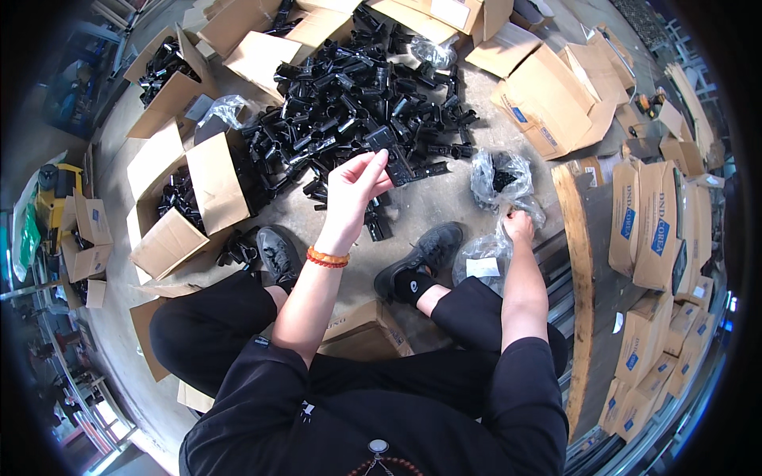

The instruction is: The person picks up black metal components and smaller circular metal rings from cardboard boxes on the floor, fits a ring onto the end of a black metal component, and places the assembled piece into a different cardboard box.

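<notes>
Above the floor, left hand (355, 186) pinches black bracket (394, 159) pointing up-left to down-right.

Left hand (355, 184): raised over the floor, fingertips pinching a black plastic part (394, 161).
Right hand (517, 225): down by the right shoe (421, 258), gripping a clear plastic bag (502, 181) with black pieces inside.
Pile of black parts (361, 95): spread on the concrete floor (444, 198) ahead of the feet.
Open cardboard boxes (186, 194): ringed around the pile, some holding more black parts.
</notes>
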